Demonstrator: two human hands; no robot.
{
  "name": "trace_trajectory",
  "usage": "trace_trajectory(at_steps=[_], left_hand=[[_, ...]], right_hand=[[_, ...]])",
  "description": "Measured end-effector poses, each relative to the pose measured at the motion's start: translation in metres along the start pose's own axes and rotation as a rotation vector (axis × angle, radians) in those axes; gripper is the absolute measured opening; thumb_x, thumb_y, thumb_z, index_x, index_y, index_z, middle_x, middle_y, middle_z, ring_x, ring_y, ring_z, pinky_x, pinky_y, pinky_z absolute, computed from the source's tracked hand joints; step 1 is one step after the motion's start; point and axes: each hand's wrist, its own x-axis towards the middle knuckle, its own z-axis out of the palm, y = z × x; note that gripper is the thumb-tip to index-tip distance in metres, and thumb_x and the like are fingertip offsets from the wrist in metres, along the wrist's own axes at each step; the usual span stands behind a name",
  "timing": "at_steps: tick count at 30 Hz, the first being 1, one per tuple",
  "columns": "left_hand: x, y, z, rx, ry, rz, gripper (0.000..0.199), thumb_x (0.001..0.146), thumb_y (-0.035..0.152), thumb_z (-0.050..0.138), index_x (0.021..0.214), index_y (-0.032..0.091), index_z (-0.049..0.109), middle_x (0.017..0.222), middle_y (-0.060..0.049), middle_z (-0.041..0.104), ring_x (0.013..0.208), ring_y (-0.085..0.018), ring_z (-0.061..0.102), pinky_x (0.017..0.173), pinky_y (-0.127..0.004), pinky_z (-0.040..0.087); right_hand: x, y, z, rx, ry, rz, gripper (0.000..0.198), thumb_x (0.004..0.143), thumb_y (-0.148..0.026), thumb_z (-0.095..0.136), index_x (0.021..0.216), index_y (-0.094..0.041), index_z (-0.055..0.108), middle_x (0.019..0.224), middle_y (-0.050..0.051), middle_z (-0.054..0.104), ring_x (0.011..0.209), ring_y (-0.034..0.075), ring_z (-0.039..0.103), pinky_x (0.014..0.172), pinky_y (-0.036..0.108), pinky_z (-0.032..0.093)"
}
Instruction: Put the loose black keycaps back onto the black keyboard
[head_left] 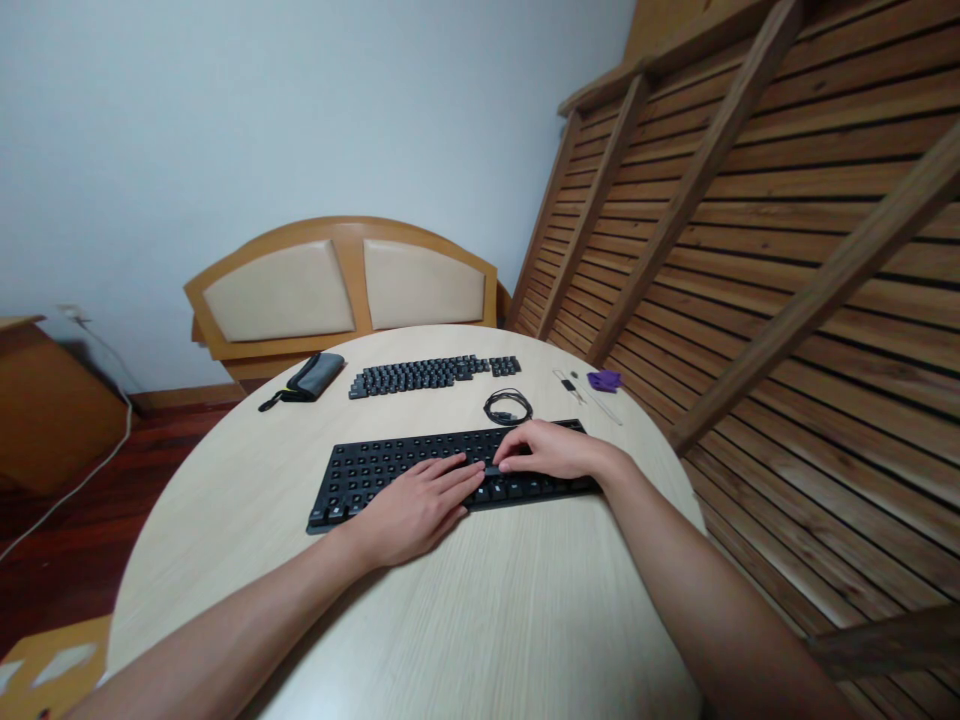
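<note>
A black keyboard lies on the round table in front of me, most of its switches bare and some keycaps along its front row. My left hand rests flat over the middle of the keyboard, fingers stretched to the right and covering part of it. From the right, my right hand bends down with thumb and fingers pinched at a wide dark keycap. The left fingertips come up close to this keycap's left end. Whether the keycap is seated cannot be made out.
Loose keycaps lie in rows behind the keyboard. A coiled black cable sits nearer. At the left is a grey pouch; at the right are a wire keycap puller and a purple cloth. Wooden slats rise beside the table.
</note>
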Motion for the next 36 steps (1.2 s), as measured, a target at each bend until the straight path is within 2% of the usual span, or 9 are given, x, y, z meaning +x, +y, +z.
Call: trace_trajectory(at_steps=[12,22,27,36], left_hand=[[-0.0002,-0.0007,0.0013,0.028,0.007,0.012,0.05,0.106,0.034,0.037,0.154,0.022,0.033,0.156,-0.004,0.042,0.146,-0.025,0.033,0.116,-0.043,0.033],[0.0002,0.0,0.0006,0.036,0.011,0.015,0.049,0.106,0.034,0.038,0.153,0.022,0.035,0.155,-0.004,0.043,0.145,-0.026,0.035,0.115,-0.044,0.035],[0.0001,-0.0004,0.0016,0.033,0.025,0.021,0.049,0.106,0.034,0.038,0.153,0.021,0.035,0.154,-0.004,0.045,0.145,-0.025,0.035,0.115,-0.044,0.035],[0.0003,-0.0009,0.002,0.036,0.02,0.021,0.049,0.106,0.034,0.038,0.153,0.021,0.035,0.154,-0.004,0.045,0.145,-0.026,0.036,0.115,-0.044,0.035]], right_hand=[[0.0027,0.0,0.0018,-0.012,-0.001,-0.014,0.025,0.089,-0.036,0.066,0.101,-0.018,0.078,0.095,0.006,0.077,0.082,0.019,0.068,0.071,0.027,0.048],[0.0024,-0.0031,0.0023,-0.048,-0.015,-0.036,0.024,0.088,-0.029,0.065,0.105,-0.018,0.078,0.1,0.008,0.076,0.086,0.02,0.068,0.076,0.028,0.048],[0.0026,-0.0055,0.0039,-0.052,-0.029,0.021,0.024,0.088,-0.029,0.064,0.104,-0.016,0.076,0.095,0.008,0.075,0.077,0.018,0.066,0.067,0.027,0.048],[0.0021,-0.0051,0.0047,-0.029,-0.025,0.03,0.023,0.087,-0.029,0.065,0.103,-0.015,0.074,0.091,0.007,0.074,0.076,0.018,0.066,0.067,0.027,0.049]])
